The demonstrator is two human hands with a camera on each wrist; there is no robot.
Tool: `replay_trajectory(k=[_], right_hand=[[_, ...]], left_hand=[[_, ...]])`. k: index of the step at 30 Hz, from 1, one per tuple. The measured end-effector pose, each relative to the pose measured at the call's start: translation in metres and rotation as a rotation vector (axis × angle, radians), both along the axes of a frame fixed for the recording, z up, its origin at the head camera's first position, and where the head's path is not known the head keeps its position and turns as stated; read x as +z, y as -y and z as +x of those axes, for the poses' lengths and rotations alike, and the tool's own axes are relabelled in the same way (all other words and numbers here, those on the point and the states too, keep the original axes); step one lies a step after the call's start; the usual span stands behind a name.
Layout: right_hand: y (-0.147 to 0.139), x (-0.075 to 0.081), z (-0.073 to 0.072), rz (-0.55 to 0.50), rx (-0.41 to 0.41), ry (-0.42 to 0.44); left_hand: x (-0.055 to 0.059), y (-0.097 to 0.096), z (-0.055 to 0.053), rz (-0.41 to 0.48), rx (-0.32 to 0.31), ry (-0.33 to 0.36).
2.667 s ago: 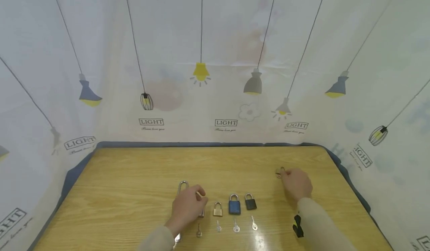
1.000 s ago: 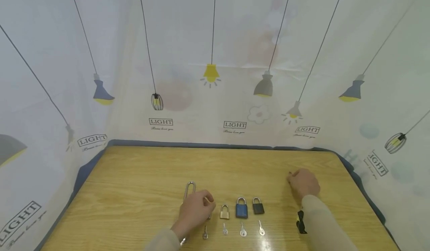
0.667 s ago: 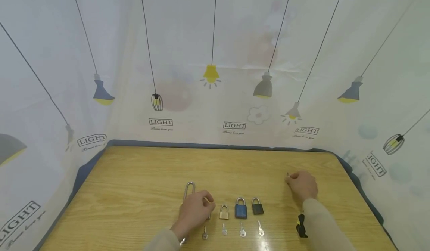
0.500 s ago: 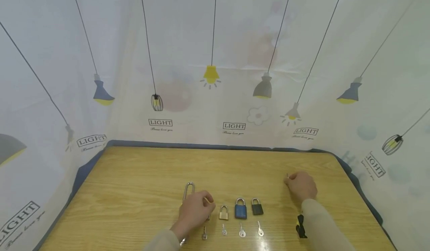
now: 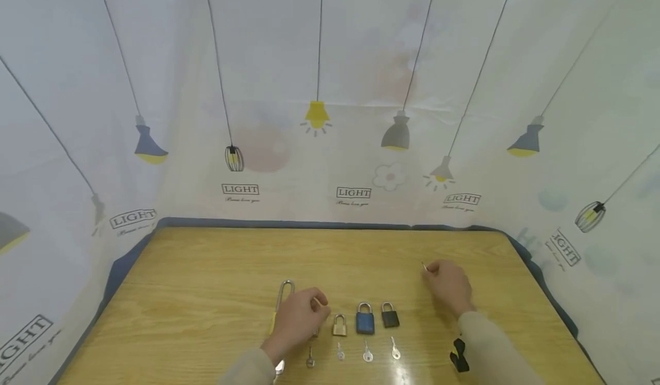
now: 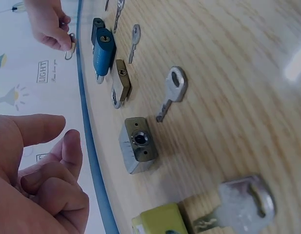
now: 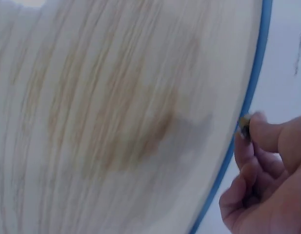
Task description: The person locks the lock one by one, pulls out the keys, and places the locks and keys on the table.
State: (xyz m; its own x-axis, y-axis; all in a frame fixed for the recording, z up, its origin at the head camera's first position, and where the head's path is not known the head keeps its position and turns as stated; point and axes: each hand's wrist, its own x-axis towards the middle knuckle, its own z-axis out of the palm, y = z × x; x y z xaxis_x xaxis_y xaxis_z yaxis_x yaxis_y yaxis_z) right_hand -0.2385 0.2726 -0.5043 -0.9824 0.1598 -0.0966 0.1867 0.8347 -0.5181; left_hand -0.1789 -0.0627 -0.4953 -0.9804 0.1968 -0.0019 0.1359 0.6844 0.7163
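Observation:
My right hand (image 5: 450, 286) pinches a small brass padlock (image 6: 70, 47) between thumb and fingertips, above the right part of the table. In the right wrist view the padlock is blurred and mostly covered by fingers. My left hand (image 5: 299, 319) hovers over the left end of the padlock row, fingers loosely bent, holding nothing. Beneath it are a grey padlock (image 6: 138, 145) and a yellow padlock (image 6: 162, 219) with a long shackle, both partly hidden in the head view. To the right lie a brass padlock (image 5: 339, 329), a blue padlock (image 5: 365, 322) and a black padlock (image 5: 390, 318).
Keys lie in front of the padlocks, among them a small key (image 5: 341, 352), a round-headed key (image 5: 368, 353) and a large key (image 6: 240, 207). A black and yellow piece (image 5: 458, 355) shows beside the right sleeve. A printed curtain surrounds the wooden table (image 5: 216, 270).
My right hand has shifted slightly left with the small padlock, which was turned between the fingers and now shows edge-on. The left hand stays over the row. The head view has swung a little.

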Motion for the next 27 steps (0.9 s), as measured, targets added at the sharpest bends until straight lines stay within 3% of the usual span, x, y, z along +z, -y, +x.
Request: replay_trajectory(k=[4,10,15,20,27], right_hand=[[0.018,0.006,0.002,-0.037,0.086,-0.052],[0.052,0.019,0.013,-0.09,0.198,-0.129],[0.076,0.027,0.027,-0.223,0.238,-0.085],[0.088,0.03,0.041,-0.38,0.321,-0.059],[0.096,0.027,0.052,-0.47,0.402,-0.028]], left_hand=[[0.001,-0.004,-0.005,-0.028,-0.012,-0.022],[0.005,-0.014,-0.014,0.006,-0.045,-0.024],[0.011,-0.025,-0.02,0.038,-0.065,-0.022],[0.016,-0.036,-0.023,0.124,-0.074,0.024],[0.019,-0.043,-0.023,0.193,-0.122,0.011]])
